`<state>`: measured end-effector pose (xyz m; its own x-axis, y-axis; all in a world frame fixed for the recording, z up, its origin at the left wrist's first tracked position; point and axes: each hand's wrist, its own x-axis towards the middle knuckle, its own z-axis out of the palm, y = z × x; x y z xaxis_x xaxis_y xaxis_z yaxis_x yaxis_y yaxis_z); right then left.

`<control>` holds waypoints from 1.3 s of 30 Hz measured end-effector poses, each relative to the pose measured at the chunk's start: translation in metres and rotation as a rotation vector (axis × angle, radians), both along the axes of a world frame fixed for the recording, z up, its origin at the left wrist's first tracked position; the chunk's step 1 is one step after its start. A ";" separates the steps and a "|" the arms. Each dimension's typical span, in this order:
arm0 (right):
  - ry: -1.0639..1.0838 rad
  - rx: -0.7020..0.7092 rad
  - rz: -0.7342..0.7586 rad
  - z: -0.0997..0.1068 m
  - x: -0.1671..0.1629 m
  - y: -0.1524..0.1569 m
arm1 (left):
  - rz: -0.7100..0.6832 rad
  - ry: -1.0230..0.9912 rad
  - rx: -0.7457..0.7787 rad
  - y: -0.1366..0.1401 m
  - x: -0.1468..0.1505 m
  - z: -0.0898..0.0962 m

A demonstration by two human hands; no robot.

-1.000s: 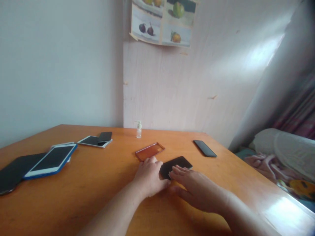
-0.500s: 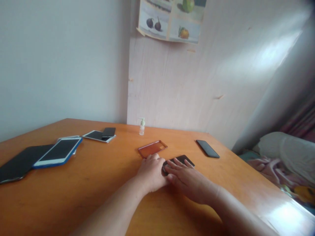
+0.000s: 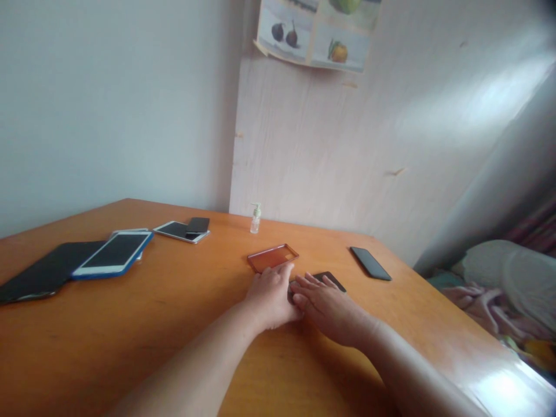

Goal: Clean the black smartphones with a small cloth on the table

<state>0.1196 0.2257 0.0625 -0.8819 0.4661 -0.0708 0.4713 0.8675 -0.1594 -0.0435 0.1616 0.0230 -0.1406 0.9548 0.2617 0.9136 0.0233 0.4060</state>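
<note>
A black smartphone [image 3: 337,281] lies on the wooden table [image 3: 182,324], largely covered by my hands. My left hand [image 3: 273,296] is braced around its left end, with the thumb along the near side and the curled fingertips partly hidden. Across the phone's upper face rests my right hand [image 3: 324,301], palm down, fingers stretched out flat. Just beyond my left hand is a brownish-red translucent phone case [image 3: 273,258], hollow side up, its near edge close to my fingers.
To the right lies another dark phone [image 3: 370,263]. At left, a blue-cased tablet [image 3: 113,253] overlaps a black flat case [image 3: 47,272]. Farther back, a small black phone [image 3: 198,225] sits on a white tablet [image 3: 174,230]. A clear pump bottle [image 3: 255,220] stands near the wall.
The view has shifted slightly, so the table things appear a little to the right. My right fingers have slid slightly over the phone; both hands stay at it.
</note>
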 end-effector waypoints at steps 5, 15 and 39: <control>-0.015 -0.034 0.020 0.004 0.020 -0.002 | 0.009 -0.008 -0.021 -0.001 0.001 0.002; 0.018 0.044 0.036 0.001 0.001 0.003 | 0.018 -0.005 -0.038 0.000 0.001 0.001; 0.016 0.117 0.008 0.000 0.020 0.021 | -0.026 0.066 -0.009 -0.003 0.002 0.004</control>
